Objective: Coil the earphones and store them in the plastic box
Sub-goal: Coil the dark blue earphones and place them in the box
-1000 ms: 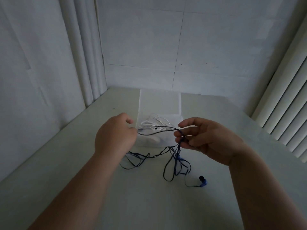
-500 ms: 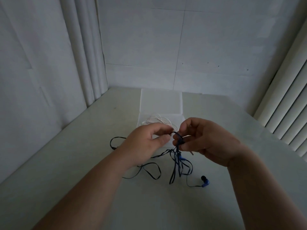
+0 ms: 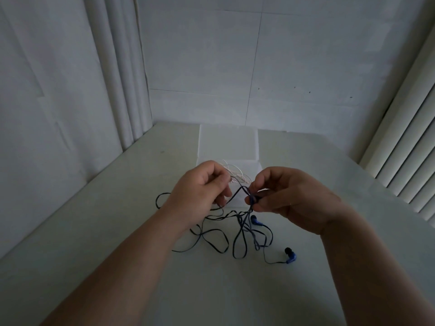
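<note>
A dark blue earphone cable [image 3: 213, 238] lies in loose loops on the pale table [image 3: 94, 231]. One blue earbud [image 3: 290, 255] rests on the table at the right, another [image 3: 255, 221] hangs under my right hand. My right hand [image 3: 287, 198] pinches a bunch of the cable between thumb and fingers. My left hand [image 3: 200, 187] holds a strand that runs across to the right hand. Behind the hands stands the clear plastic box [image 3: 228, 144], lid up, with white earphones [image 3: 235, 171] inside.
White walls close the table in at the back and left. A slatted blind [image 3: 404, 149] runs along the right side. The table's near part carries only my forearms.
My left hand swung right from the box toward the right hand and now draws a strand back to the left. The cable loops on the table have shifted, and one earbud lifted under my right hand.
</note>
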A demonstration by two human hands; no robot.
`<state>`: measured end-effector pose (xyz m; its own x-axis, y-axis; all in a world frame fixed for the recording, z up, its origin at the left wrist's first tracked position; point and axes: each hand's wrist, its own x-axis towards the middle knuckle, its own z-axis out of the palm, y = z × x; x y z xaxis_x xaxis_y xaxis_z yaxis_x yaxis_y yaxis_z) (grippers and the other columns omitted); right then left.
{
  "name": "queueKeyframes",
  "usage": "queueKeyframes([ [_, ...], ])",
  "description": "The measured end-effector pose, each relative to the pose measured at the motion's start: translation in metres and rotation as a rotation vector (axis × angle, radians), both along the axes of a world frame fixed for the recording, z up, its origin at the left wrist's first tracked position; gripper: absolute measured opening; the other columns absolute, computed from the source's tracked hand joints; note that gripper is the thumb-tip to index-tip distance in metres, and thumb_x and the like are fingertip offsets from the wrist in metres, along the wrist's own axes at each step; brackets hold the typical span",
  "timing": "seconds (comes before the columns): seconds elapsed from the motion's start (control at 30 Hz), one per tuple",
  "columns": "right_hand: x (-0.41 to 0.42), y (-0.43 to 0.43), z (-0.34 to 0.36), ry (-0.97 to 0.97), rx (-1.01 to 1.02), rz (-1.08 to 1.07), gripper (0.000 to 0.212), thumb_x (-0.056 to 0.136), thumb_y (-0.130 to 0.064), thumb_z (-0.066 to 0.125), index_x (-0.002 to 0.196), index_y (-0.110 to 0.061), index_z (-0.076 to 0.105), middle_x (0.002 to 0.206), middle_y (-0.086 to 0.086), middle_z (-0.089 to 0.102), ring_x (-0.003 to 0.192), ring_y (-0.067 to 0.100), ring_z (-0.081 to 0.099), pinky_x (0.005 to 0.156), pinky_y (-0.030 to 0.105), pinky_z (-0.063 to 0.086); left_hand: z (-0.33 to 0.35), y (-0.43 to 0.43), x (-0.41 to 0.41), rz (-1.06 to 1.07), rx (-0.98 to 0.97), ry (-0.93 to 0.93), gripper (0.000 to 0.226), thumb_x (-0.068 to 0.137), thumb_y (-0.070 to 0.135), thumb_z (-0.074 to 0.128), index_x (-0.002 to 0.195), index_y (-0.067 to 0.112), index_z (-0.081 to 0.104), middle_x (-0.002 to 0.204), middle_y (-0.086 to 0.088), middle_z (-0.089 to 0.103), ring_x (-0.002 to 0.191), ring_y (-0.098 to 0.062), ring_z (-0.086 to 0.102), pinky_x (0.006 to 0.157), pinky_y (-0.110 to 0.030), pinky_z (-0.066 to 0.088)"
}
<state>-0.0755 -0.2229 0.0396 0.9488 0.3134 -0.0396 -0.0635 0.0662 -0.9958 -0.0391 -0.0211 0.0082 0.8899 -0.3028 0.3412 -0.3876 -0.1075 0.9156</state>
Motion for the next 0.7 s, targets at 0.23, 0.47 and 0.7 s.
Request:
queueKeyframes([
  [0.23, -0.0008, 0.0042, 0.0005, -0.001, 0.048, -0.052, 0.035, 0.074, 0.032, 0.047, 0.082, 0.000, 0.058, 0.084, 0.018, 0.068, 0.080, 0.032, 0.071, 0.063, 0.029, 0.058, 0.0005, 0.0003, -0.0046, -0.013, 0.169, -0.203, 0.025, 0.079, 0.020, 0.068, 0.099, 0.032, 0.060, 0.101, 0.018, 0.064, 0.100, -0.001, 0.058, 0.086, -0.025, 0.046],
  [0.47, -0.0029, 0.0076, 0.0035, -0.022, 0.001, -0.124, 0.027, 0.076, 0.024, 0.056, 0.082, -0.003, 0.056, 0.081, 0.015, 0.070, 0.076, 0.030, 0.071, 0.059, 0.030, 0.059, -0.0003, -0.0057, -0.0045, -0.031, 0.161, -0.177, 0.020, 0.087, 0.011, 0.068, 0.078, 0.029, 0.066, 0.069, 0.018, 0.068, 0.068, 0.000, 0.063, 0.067, -0.014, 0.047],
  [0.7, -0.0016, 0.0065, 0.0050, -0.099, -0.088, -0.201, 0.023, 0.081, 0.018, 0.057, 0.076, -0.005, 0.056, 0.079, 0.014, 0.073, 0.056, 0.016, 0.060, 0.051, 0.024, 0.050, -0.0004, -0.0055, -0.0062, -0.078, 0.040, -0.041, 0.016, 0.091, 0.011, 0.061, 0.079, 0.020, 0.064, 0.064, 0.016, 0.063, 0.067, -0.001, 0.061, 0.067, -0.016, 0.046],
])
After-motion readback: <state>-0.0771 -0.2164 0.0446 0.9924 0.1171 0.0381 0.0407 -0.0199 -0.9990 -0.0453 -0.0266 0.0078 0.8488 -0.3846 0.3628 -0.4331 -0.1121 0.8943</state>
